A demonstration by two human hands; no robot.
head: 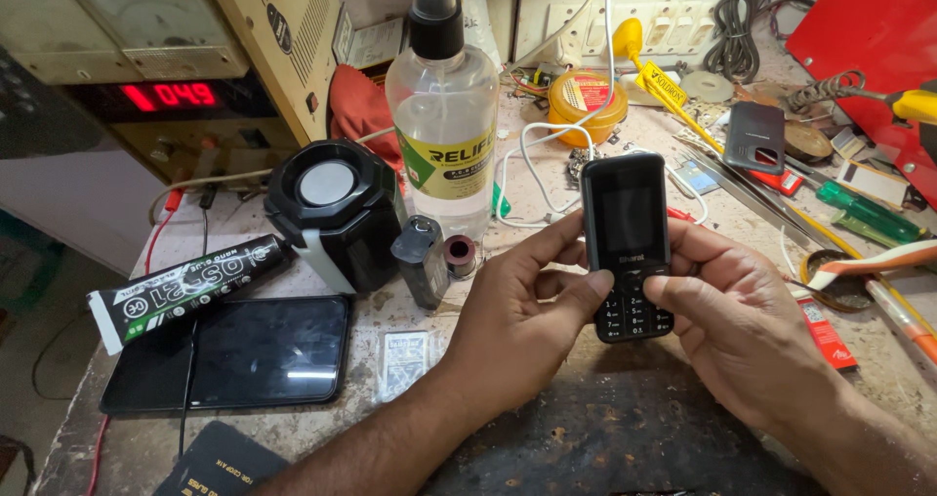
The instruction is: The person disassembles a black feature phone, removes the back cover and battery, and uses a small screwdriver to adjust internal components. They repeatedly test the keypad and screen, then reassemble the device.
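A black keypad phone (pixel 627 232) with a dark screen is held upright over the workbench by both hands. My left hand (pixel 517 315) grips its left edge, with the thumb resting on the keys just under the screen. My right hand (pixel 747 325) wraps its right side and back, its thumb lying across the keypad. A white cable (pixel 532 179) runs behind the phone.
A clear spray bottle (pixel 444 125) and a black speaker-like box (pixel 337 208) stand behind my left hand. A black tablet (pixel 229 354) and a glue tube (pixel 185 286) lie at the left. Screwdrivers (pixel 869 213), tweezers (pixel 752 193), a phone back cover (pixel 753 135) and a yellow tin (pixel 584 101) crowd the right. A power supply (pixel 166 76) sits at the back left.
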